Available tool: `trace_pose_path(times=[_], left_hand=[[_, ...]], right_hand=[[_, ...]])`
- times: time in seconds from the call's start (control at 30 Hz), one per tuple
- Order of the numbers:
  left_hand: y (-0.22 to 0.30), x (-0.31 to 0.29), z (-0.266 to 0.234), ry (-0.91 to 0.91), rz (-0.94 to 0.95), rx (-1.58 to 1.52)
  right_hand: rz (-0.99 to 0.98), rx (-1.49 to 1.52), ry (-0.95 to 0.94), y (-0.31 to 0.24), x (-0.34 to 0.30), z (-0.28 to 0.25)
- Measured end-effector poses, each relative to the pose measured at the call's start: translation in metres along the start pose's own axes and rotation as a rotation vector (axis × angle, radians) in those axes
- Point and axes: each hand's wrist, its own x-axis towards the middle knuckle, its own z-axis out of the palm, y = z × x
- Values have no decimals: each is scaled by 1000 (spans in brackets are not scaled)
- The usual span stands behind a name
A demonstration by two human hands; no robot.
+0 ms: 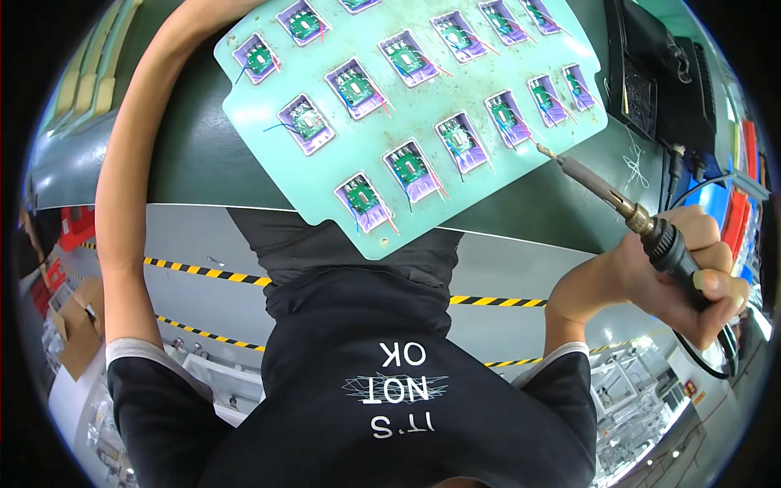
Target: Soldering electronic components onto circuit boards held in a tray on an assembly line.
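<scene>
My right hand is closed around the black handle of a soldering iron. The iron's tip points left and lies at the red wire ends beside a small green circuit board. That board sits in a purple housing, one of several set in rows in a pale green tray. Blue and red wires stick out of the housings. My left forearm runs up along the tray's left side. Only the wrist and back of my left hand show at the top edge; its fingers are out of sight.
The tray overhangs the front edge of a dark green table. Black equipment with cables stands at the right, near thin loose wire. Yellow curved pieces are at the far left. A cardboard box stands lower left.
</scene>
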Motion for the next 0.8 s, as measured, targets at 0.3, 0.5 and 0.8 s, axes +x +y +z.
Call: trace_pose_path(times=[0.3,0.5,0.8], left_hand=[[-1,8,1,-2,37,-39],[2,-10,-9,32,52,-50],[4,-21,-15,63,51,22]], right_hand=[[-14,-68,129,-2,5,22],[-68,10,0,1,9,64],[-136,-4,-239,0,21,96]])
